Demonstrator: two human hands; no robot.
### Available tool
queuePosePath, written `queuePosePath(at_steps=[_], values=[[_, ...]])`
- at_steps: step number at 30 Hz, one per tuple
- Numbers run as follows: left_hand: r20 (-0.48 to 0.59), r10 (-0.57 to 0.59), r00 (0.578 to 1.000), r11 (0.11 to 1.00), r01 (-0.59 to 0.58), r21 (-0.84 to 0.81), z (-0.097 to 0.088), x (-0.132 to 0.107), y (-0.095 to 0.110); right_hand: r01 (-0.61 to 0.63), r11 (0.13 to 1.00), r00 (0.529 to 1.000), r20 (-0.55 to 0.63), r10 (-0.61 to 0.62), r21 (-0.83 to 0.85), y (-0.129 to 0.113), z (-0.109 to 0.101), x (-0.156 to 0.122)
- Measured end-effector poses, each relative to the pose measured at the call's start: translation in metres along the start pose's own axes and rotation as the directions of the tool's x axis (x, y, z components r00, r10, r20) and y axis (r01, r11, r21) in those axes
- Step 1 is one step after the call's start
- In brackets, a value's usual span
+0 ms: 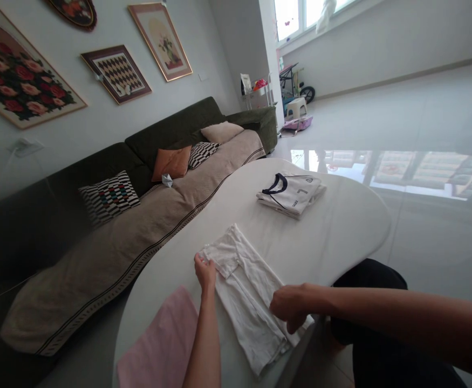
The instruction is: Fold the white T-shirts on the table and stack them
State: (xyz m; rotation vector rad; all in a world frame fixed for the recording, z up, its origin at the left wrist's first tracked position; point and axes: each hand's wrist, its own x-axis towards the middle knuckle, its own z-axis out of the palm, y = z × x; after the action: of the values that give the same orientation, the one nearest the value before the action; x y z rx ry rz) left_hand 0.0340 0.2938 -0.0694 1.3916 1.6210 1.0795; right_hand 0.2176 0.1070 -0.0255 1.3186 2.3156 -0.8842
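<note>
A thin white shirt (244, 291) lies partly folded on the white table (341, 231), with what looks like a sleeve laid across its far end. My left hand (205, 270) pinches the garment's far left edge. Over its right edge, near the close end, my right hand (292, 306) is curled, and its fingertips are mostly hidden from me; it appears to grip the cloth. Farther back sits a folded white jersey (290, 194) with a dark blue collar. A pink cloth (158, 345) rests at the near left, partly behind my left forearm.
A dark green sofa (110, 167) with a beige cover (171, 221) and several cushions runs along the left. The table's rounded edge curves around the far right. My dark-clothed leg (369, 275) is close to its near right side.
</note>
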Motion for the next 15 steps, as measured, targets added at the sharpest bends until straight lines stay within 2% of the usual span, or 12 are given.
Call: queuePosePath(at_steps=[3, 6, 9, 11, 13, 15], values=[[0.066, 0.201, 0.977, 0.969, -0.208, 0.130, 0.004, -0.024, 0.007, -0.019, 0.986, 0.995, -0.099, 0.003, -0.163, 0.008, 0.008, -0.002], [0.255, 0.315, 0.914, 0.904, -0.371, 0.211, 0.012, -0.075, 0.007, -0.008, 0.967, 0.981, -0.188, -0.041, -0.255, 0.013, 0.028, 0.002], [0.436, 0.332, 0.837, 0.846, -0.469, 0.256, 0.012, -0.146, -0.004, -0.031, 0.952, 0.952, -0.300, -0.065, -0.304, 0.016, 0.055, 0.007], [0.513, 0.305, 0.803, 0.818, -0.496, 0.291, 0.004, -0.191, -0.018, -0.047, 0.948, 0.930, -0.361, -0.074, -0.316, 0.018, 0.070, 0.011], [0.550, 0.267, 0.792, 0.800, -0.500, 0.332, -0.009, -0.223, -0.033, -0.041, 0.948, 0.915, -0.393, -0.092, -0.317, 0.020, 0.080, 0.013], [0.577, 0.235, 0.782, 0.789, -0.500, 0.356, -0.024, -0.240, -0.047, -0.016, 0.951, 0.908, -0.402, -0.115, -0.309, 0.023, 0.084, 0.013]])
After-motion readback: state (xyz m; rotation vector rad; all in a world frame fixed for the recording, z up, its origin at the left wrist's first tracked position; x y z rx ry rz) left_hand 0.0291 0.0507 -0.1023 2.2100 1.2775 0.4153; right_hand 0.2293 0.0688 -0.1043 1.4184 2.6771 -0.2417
